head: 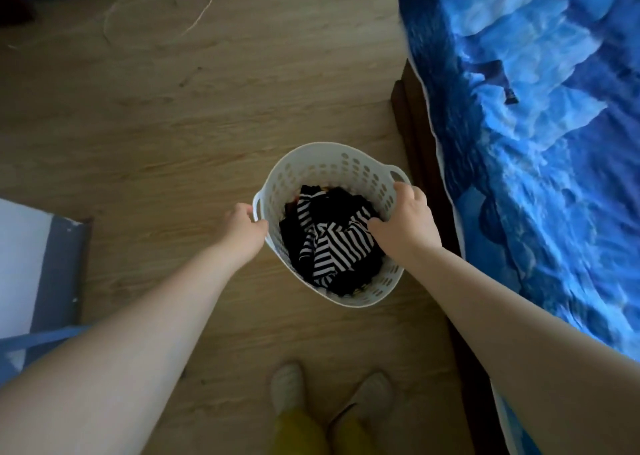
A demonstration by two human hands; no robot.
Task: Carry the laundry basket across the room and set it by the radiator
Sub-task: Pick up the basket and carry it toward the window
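A white perforated laundry basket [325,167] stands on the wooden floor in front of me, close to the bed. Inside it lie dark clothes and a black-and-white striped garment [332,247]. My left hand [244,228] is closed around the basket's left rim by the left handle. My right hand [405,221] grips the right rim just below the right handle, thumb inside the basket. No radiator is in view.
A bed with a blue patterned cover [540,143] and dark wooden frame [412,136] runs along the right side. A white and blue object [38,267] sits at the left edge. My feet in light slippers [287,389] stand below the basket. Wooden floor [173,108] stretches ahead.
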